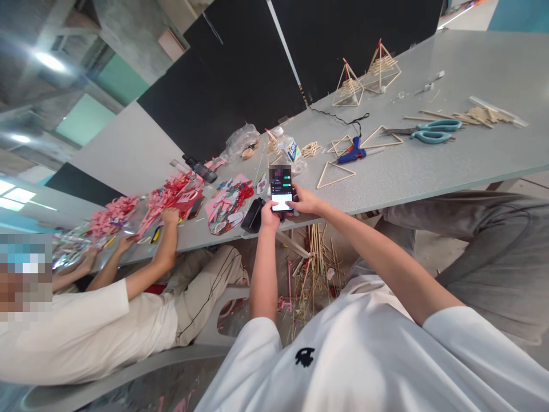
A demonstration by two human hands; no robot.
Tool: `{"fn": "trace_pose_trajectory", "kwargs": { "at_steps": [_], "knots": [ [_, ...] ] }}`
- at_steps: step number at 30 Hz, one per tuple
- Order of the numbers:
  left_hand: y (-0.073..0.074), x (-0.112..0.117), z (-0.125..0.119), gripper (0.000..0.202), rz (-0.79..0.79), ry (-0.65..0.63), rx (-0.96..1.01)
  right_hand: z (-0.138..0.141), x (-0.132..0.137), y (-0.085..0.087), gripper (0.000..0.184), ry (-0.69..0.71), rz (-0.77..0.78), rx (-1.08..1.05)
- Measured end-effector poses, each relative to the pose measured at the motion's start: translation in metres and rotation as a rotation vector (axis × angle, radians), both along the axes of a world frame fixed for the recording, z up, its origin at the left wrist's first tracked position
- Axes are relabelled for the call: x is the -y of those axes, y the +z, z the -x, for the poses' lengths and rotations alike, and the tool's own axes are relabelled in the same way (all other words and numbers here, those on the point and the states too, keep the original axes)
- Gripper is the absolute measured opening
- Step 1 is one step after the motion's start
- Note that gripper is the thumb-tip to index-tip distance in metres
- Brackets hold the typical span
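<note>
Both my hands hold a smartphone (281, 187) with a lit screen just above the near edge of the grey table (429, 166). My left hand (269, 216) grips the phone's lower left side, fingers curled round it. My right hand (305, 201) wraps its lower right side, thumb near the screen. A black object (253, 215) lies on the table just left of the phone. A flat triangle of wooden sticks (335, 174) lies just right of it.
A blue glue gun (351, 153), teal scissors (433, 131), stick pyramids (348, 86) and loose sticks lie further back. Another person at my left works with both hands among pink and red paper pieces (171, 197). Sticks litter the floor (315, 257) under the table.
</note>
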State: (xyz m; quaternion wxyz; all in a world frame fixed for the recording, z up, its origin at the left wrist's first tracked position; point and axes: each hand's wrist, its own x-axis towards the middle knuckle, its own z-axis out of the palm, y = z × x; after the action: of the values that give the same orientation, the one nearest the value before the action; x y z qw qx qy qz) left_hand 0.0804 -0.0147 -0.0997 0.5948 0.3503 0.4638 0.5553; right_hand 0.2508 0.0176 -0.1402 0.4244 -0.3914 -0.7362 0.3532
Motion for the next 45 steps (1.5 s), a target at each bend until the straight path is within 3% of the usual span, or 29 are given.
{"fn": "trace_pose_trajectory", "kwargs": {
  "at_steps": [11,45],
  "knots": [
    [0.0025,0.0018,-0.0019,0.061,-0.001,0.001,-0.008,0.0008,-0.0016,-0.0024,0.079,-0.007,-0.004,0.005],
    [0.006,0.004,-0.003,0.051,-0.021,0.016,0.018,0.0006,-0.0025,0.0027,0.047,-0.017,0.07,-0.155]
  ]
}}
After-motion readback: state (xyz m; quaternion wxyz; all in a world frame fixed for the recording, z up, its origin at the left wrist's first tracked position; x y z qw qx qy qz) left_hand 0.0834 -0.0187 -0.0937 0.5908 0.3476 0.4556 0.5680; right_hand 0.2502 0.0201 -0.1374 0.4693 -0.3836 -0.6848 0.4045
